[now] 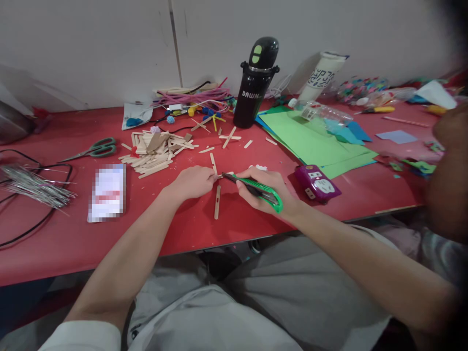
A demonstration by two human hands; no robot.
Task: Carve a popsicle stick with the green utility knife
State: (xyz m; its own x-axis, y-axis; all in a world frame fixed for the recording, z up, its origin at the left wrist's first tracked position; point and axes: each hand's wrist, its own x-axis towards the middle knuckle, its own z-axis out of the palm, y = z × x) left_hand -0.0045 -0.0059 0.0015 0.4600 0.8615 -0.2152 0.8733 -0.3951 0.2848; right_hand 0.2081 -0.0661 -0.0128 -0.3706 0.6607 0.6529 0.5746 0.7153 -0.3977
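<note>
My right hand [268,184] grips a green and black utility knife [277,201], its blade end pointing left. The tip meets a small wooden craft stick [220,176] lying across the red table. Fingers bent, my left hand [193,182] pinches the left end of this stick against the tabletop. Just beyond the fingertips rests another craft stick [213,162]. On the near side is a craft stick with a small slot in it [217,204]. A heap of craft sticks [153,151] is spread behind my left hand.
A black bottle [252,92] stands at the back, beside green paper sheets [310,136]. Right of my hand sits a purple power socket [316,184]. Scissors [97,148], a phone [107,193] and metal wires [40,185] lie left. Another person's arm [444,180] is at far right.
</note>
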